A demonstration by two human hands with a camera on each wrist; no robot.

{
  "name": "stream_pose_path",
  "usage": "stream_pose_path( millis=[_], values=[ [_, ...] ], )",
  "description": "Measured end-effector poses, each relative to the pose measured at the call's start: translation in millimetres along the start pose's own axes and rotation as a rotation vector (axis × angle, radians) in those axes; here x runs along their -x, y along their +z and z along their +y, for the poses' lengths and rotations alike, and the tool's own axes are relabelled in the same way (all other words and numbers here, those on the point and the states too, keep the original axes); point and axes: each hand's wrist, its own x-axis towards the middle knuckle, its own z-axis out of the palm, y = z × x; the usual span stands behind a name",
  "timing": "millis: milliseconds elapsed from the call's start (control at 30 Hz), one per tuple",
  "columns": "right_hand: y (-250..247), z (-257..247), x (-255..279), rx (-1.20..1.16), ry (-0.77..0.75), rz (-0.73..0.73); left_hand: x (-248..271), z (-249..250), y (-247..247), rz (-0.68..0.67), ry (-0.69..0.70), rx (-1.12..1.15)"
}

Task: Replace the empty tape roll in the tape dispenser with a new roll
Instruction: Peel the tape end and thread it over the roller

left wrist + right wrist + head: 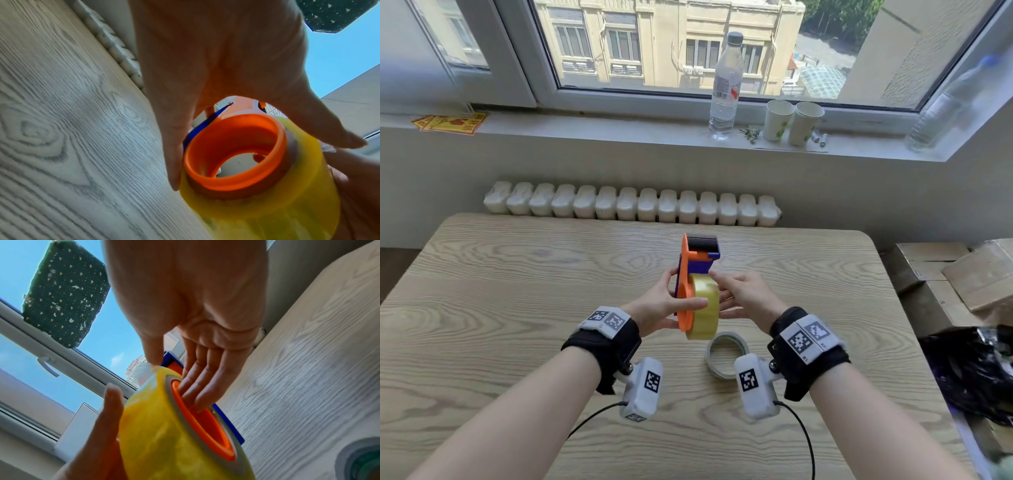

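I hold the orange and blue tape dispenser (pixel 686 255) upright above the wooden table (pixel 517 274). A full yellow tape roll (pixel 705 308) sits on its orange hub (pixel 236 146). My left hand (pixel 666 301) grips the dispenser, thumb across the roll's outer face and fingers behind the plate. My right hand (pixel 741 294) lies against the roll's right side with straight fingers (pixel 197 386) reaching onto the hub's rim, thumb resting on top of the roll (pixel 164 426). The empty tape ring (pixel 726 356) lies flat on the table just below my hands.
A white radiator (pixel 630 205) runs behind the table's far edge. On the window sill stand a water bottle (pixel 724 85) and two paper cups (pixel 792 120). Cardboard boxes (pixel 962 274) and a black bag (pixel 976 373) crowd the right side.
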Motion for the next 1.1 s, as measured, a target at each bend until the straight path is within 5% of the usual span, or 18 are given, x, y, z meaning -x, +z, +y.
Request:
stream_pose_path(
  millis=[300, 500, 633, 1100],
  values=[
    [-7.2, 1.2, 3.3, -0.095, 0.003, -0.078, -2.4, -4.7, -5.3, -0.014, -0.030, 0.022],
    [-12.5, 5.9, 7.3, -0.055, -0.010, -0.272, -6.9, -7.0, -7.0, 0.080, -0.082, 0.107],
    [-6.4, 9.1, 8.3, 0.175, -0.140, -0.188, -4.8, -6.6, -5.7, 0.085, -0.089, 0.109],
    [-10.4, 18.8, -1.2, 0.161, -0.182, -0.116, -1.6, -1.4, -10.4, 0.039, -0.018, 0.078]
  ],
)
